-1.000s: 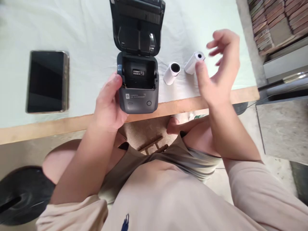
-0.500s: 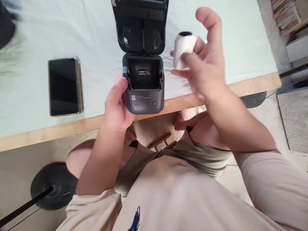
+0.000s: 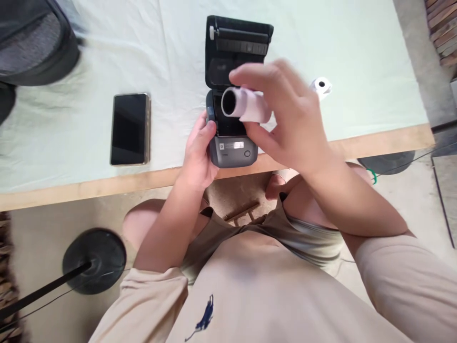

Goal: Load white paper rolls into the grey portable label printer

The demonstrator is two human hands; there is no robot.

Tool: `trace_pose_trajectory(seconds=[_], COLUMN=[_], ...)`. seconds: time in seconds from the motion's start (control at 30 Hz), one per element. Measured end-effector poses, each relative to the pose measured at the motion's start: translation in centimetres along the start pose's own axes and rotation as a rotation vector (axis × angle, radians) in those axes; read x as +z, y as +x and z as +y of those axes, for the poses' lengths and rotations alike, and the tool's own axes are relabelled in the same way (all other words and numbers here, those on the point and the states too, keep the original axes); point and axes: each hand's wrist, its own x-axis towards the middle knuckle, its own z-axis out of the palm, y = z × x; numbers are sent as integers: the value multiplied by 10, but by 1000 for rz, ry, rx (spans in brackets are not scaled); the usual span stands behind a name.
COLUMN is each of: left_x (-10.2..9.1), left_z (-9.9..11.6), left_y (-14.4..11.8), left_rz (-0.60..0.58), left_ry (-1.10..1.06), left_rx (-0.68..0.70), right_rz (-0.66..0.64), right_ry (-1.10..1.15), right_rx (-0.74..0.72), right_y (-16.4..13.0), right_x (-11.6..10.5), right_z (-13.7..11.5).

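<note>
Roll held over open printer

Right hand (image 3: 289, 124) grips a white paper roll (image 3: 243, 104) between thumb and fingers, its hollow core facing left, directly above the open bay of the printer (image 3: 232, 147). Left hand (image 3: 198, 155) is closed around the printer's left side, at the table (image 3: 107, 183) edge. Lid (image 3: 238, 43) stands open. Second roll (image 3: 321, 87) lies to the right; phone (image 3: 130, 128) lies well left.
</note>
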Motion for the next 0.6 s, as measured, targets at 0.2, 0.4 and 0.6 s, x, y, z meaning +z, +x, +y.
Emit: trace_pose_trajectory(seconds=[0.2,0.4,0.6], left_x=[4,2,2], left_z=[0,1,4], left_y=[-3,-3,-6], left_rz=[17,22,-4], left_ry=[6,5,54], left_rx=[12,-24,-20], right_rz=[-4,91,77], right_ry=[-167,-223,-229], right_rx=[23,-72,-136], right_y=[-8,-16,-16], right_x=[18,31,35], right_z=[12,8,10])
